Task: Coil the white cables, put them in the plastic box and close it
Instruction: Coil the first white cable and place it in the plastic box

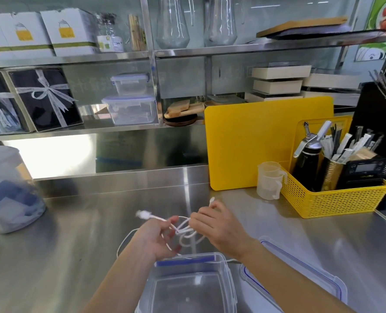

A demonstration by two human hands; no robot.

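Note:
A thin white cable (pixel 184 233) hangs in loose loops between both hands, just above the far rim of the clear plastic box (pixel 229 281). My left hand (pixel 158 239) grips the loops, and a blurred white plug (pixel 143 214) sticks out past its fingers. My right hand (pixel 219 227) pinches the other end, its plug (pixel 211 201) pointing up. Another stretch of cable (pixel 124 241) curves down to the counter at the left of my left wrist. The box stands open with nothing inside. Its blue-trimmed lid (pixel 305 272) lies flat on the counter to the right.
A yellow basket (pixel 336 199) of utensils, two measuring cups (pixel 269 180) and a yellow cutting board (pixel 250 143) stand at the right back. A clear lidded jug (pixel 6 190) sits at the left. Steel shelves with boxes and containers rise behind the counter.

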